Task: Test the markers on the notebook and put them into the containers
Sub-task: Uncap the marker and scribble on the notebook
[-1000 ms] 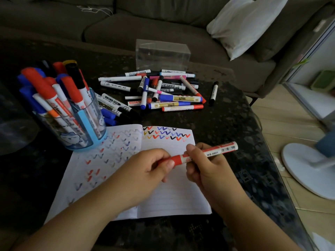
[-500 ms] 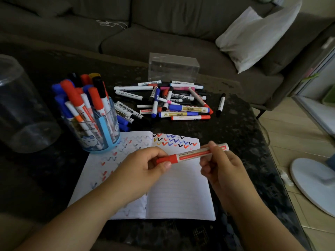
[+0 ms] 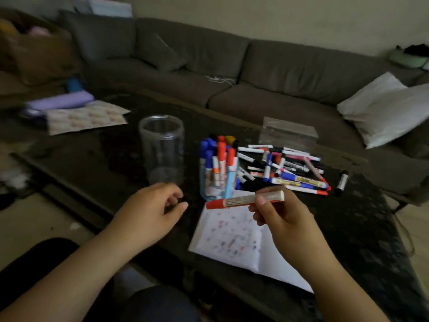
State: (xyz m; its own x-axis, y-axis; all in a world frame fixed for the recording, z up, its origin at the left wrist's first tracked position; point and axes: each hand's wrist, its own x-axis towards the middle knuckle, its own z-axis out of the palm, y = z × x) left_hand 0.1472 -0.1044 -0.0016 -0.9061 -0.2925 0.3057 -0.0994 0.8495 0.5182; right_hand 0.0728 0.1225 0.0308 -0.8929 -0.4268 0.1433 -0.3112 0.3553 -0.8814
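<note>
Sitting on the dark table, largest first: open notebook at near edge, clear jar mid-table, blue cup packed with markers beside loose marker pile. Left hand loosely curled, holding nothing. Right hand pinches capped red marker above notebook's far edge.

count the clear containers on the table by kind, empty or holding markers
Empty tall clear jar: 1
Empty clear rectangular box: 1
Clear cup holding markers: 1
Total: 3
</note>
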